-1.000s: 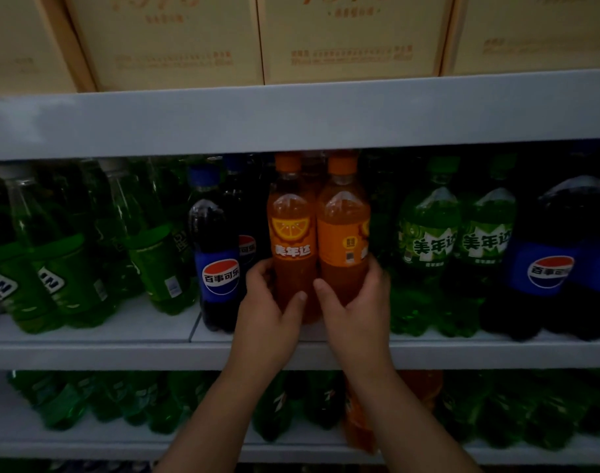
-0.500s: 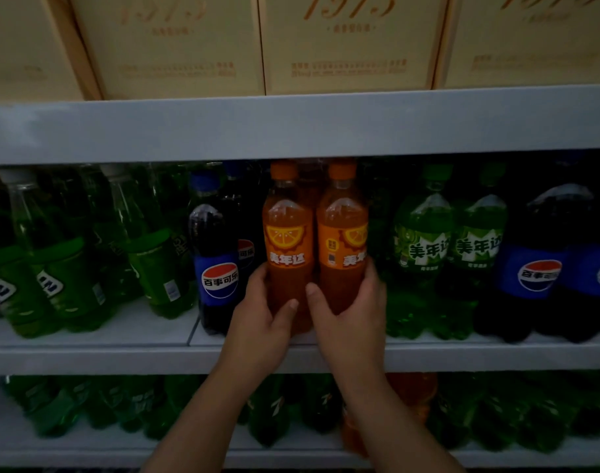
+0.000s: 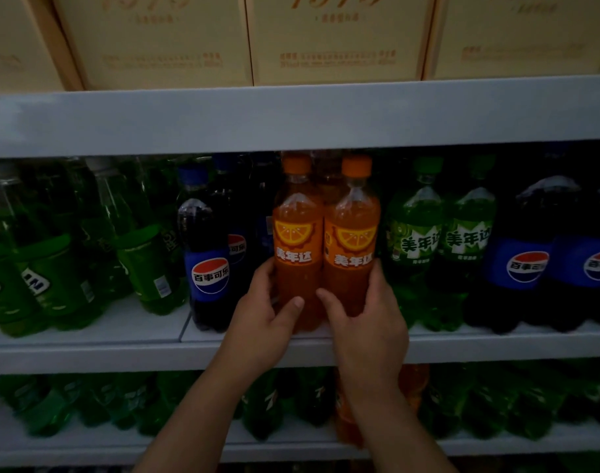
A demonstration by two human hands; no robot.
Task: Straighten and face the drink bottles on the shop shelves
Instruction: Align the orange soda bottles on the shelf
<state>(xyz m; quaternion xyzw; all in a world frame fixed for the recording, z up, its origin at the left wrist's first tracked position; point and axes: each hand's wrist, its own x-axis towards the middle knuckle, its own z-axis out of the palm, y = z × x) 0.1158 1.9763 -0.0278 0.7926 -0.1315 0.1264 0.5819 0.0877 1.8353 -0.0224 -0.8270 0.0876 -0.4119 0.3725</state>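
So, quick update going along the middle shelf [image 3: 87,356] from its left end. The green bottles [image 3: 145,264] there lean over and show barcodes and label edges, nothing I can read, so that bit isn't faced at all. Next is a small cola bottle [image 3: 208,268], upright, with its 百事可乐 roundel pointing out.

Then the action, near the middle of the front edge. The left hand [image 3: 261,322] wraps the lower body of the left orange bottle [image 3: 295,233], thumb across the front. The right hand [image 3: 370,322] grasps the right orange bottle [image 3: 353,233] the same way.

What's new: a second ago the right bottle's label sits turned away with only a sliver of the orange slice showing. Now both show the slice and 美年达 square to the front, and they stand upright and touching. I'd call this pair basically done.

Further right, two green bottles [image 3: 416,240] also read 美年达, and the big cola bottles [image 3: 527,264] at the right end show 百事 logos. Both look faced already.

The boxes [image 3: 336,39] on the shelf above carry gold print that's too blurry to read.
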